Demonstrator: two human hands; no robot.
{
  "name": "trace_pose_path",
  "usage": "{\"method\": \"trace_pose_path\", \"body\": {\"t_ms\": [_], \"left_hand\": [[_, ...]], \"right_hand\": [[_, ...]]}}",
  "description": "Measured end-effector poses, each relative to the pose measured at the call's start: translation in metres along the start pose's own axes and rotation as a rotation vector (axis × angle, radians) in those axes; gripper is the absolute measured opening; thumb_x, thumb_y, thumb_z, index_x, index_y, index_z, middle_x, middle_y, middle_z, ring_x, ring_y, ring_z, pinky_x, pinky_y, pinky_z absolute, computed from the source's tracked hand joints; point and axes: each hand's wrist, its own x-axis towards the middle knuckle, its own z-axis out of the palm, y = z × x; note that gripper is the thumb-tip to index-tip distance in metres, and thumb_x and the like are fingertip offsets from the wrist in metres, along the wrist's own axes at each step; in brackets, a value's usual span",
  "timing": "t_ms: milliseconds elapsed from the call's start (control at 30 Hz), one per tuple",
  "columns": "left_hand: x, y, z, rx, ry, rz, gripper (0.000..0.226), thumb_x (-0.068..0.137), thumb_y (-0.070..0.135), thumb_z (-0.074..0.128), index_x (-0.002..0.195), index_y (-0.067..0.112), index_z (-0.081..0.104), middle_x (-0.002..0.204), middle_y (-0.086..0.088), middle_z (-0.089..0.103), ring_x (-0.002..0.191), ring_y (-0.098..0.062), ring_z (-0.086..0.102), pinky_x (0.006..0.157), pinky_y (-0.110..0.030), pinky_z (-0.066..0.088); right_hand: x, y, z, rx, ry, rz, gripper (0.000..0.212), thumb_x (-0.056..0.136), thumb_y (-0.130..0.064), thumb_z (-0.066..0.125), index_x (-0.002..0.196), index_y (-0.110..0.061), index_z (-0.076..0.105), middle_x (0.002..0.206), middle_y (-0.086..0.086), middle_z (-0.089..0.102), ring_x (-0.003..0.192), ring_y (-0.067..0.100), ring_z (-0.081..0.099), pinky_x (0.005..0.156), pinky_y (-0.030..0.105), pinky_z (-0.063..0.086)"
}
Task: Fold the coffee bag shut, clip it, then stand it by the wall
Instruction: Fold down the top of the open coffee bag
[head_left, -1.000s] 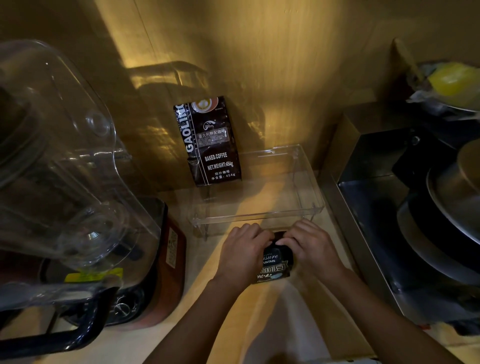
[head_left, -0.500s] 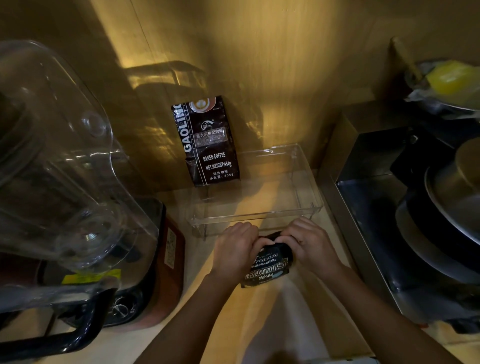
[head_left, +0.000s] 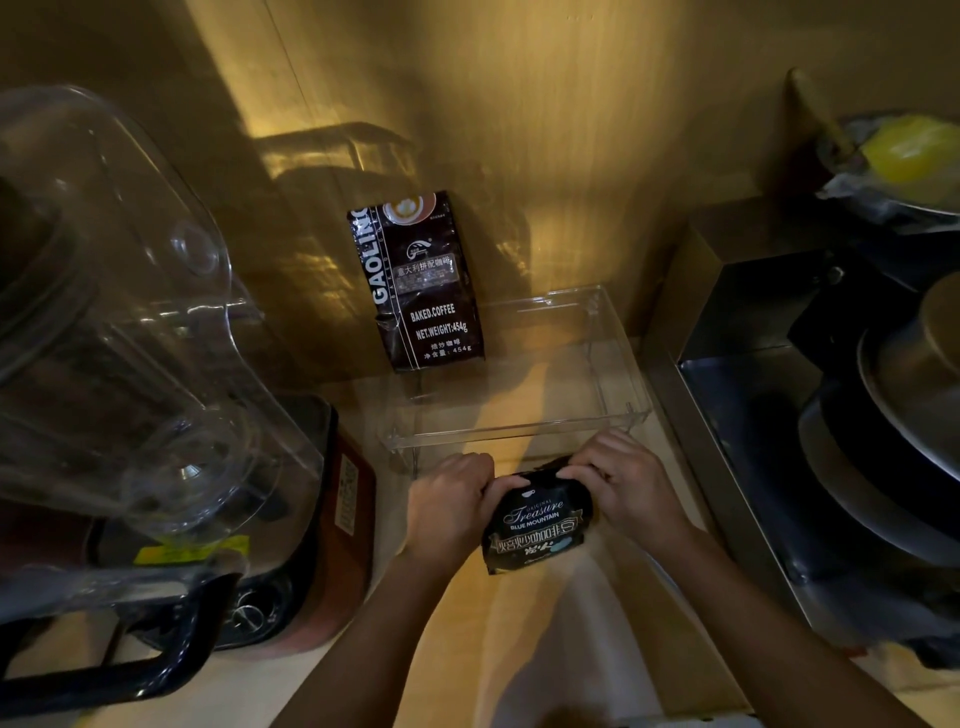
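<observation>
The person holds a small dark coffee bag (head_left: 537, 525) with both hands, just above the counter (head_left: 467, 649), near its front edge. The left hand (head_left: 449, 506) grasps the left upper part of the bag, and its fingers (head_left: 467, 465) are curled around the top. The right hand (head_left: 626, 486) grasps the right upper corner, and its fingers (head_left: 589, 470) pinch the top edge of the bag. The top of the bag looks rolled or folded down between the two hands, and the label with the words "Treasure Blue Mountain" faces the camera. Just behind the hands stands a clear plastic tray (head_left: 618, 343) on the counter. A second, bigger coffee bag (head_left: 421, 286) stands upright at the wall (head_left: 545, 130), at the left back corner of the tray. On the left there is a blender (head_left: 119, 338) with a clear jar. On the right there is a metal sink (head_left: 737, 389) with pots inside.
</observation>
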Motion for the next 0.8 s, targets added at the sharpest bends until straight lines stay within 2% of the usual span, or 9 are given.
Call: {"method": "trace_pose_path", "body": {"t_ms": [100, 233, 300, 400, 500, 600, 700, 800], "left_hand": [[0.000, -0.004, -0.001, -0.075, -0.083, 0.004, 0.030, 0.084, 0.036, 0.060, 0.066, 0.012, 0.054, 0.064, -0.006, 0.062, 0.056, -0.018, 0.054, 0.051, -0.028, 0.039], [-0.003, -0.012, -0.008, -0.197, -0.152, 0.022, 0.007, 0.089, 0.013, 0.054, 0.085, 0.009, 0.059, 0.083, -0.007, 0.062, 0.077, -0.021, 0.057, 0.067, -0.036, 0.047], [-0.005, -0.014, -0.009, -0.226, -0.150, -0.002, 0.007, 0.089, 0.007, 0.052, 0.088, 0.007, 0.059, 0.086, -0.008, 0.061, 0.078, -0.021, 0.056, 0.068, -0.037, 0.048], [-0.008, -0.011, -0.007, -0.190, -0.083, -0.098, 0.006, 0.087, 0.009, 0.055, 0.082, 0.010, 0.058, 0.083, -0.006, 0.062, 0.076, -0.021, 0.057, 0.065, -0.035, 0.047], [-0.007, -0.006, -0.004, -0.144, -0.057, -0.160, 0.007, 0.087, 0.014, 0.056, 0.080, 0.011, 0.056, 0.084, -0.008, 0.064, 0.075, -0.025, 0.058, 0.062, -0.040, 0.049], [-0.007, -0.004, -0.005, -0.133, -0.067, -0.161, 0.009, 0.088, 0.017, 0.055, 0.080, 0.012, 0.055, 0.084, -0.009, 0.065, 0.074, -0.026, 0.059, 0.061, -0.040, 0.049], [-0.008, -0.005, -0.008, -0.118, -0.080, -0.173, 0.014, 0.088, 0.021, 0.056, 0.078, 0.013, 0.053, 0.081, -0.008, 0.065, 0.072, -0.026, 0.059, 0.059, -0.038, 0.047], [-0.008, -0.008, -0.014, 0.013, -0.081, -0.152, 0.020, 0.088, 0.031, 0.055, 0.076, 0.015, 0.052, 0.077, -0.004, 0.063, 0.068, -0.024, 0.058, 0.055, -0.032, 0.042]], "right_hand": [[-0.001, 0.000, -0.002, 0.008, -0.029, -0.016, 0.010, 0.075, -0.011, 0.063, 0.068, -0.005, 0.067, 0.065, 0.011, 0.064, 0.066, 0.022, 0.055, 0.065, 0.022, 0.037], [-0.001, 0.001, -0.006, 0.012, -0.027, -0.001, 0.014, 0.076, -0.013, 0.061, 0.068, -0.004, 0.066, 0.064, 0.011, 0.063, 0.064, 0.022, 0.054, 0.063, 0.022, 0.036], [-0.002, 0.000, -0.005, 0.012, -0.025, -0.002, 0.014, 0.076, -0.013, 0.062, 0.067, -0.003, 0.066, 0.064, 0.012, 0.063, 0.064, 0.022, 0.054, 0.063, 0.023, 0.037], [-0.001, -0.002, -0.003, -0.002, -0.020, -0.004, 0.012, 0.076, -0.009, 0.067, 0.066, -0.002, 0.065, 0.064, 0.013, 0.063, 0.064, 0.024, 0.055, 0.063, 0.028, 0.040], [0.000, -0.003, -0.003, -0.034, 0.008, 0.015, 0.016, 0.076, -0.010, 0.067, 0.064, 0.000, 0.063, 0.062, 0.014, 0.063, 0.061, 0.025, 0.055, 0.061, 0.030, 0.040], [0.000, -0.004, -0.003, -0.094, 0.019, 0.013, 0.019, 0.075, -0.008, 0.071, 0.062, 0.000, 0.060, 0.060, 0.015, 0.062, 0.058, 0.029, 0.056, 0.057, 0.035, 0.045], [-0.003, -0.008, -0.001, -0.145, 0.032, 0.002, 0.022, 0.073, -0.009, 0.072, 0.060, -0.002, 0.057, 0.058, 0.014, 0.061, 0.054, 0.028, 0.056, 0.052, 0.035, 0.047], [-0.004, -0.009, -0.002, -0.129, 0.034, 0.001, 0.023, 0.075, -0.016, 0.066, 0.059, -0.002, 0.057, 0.057, 0.014, 0.060, 0.054, 0.026, 0.056, 0.052, 0.033, 0.043]]}}
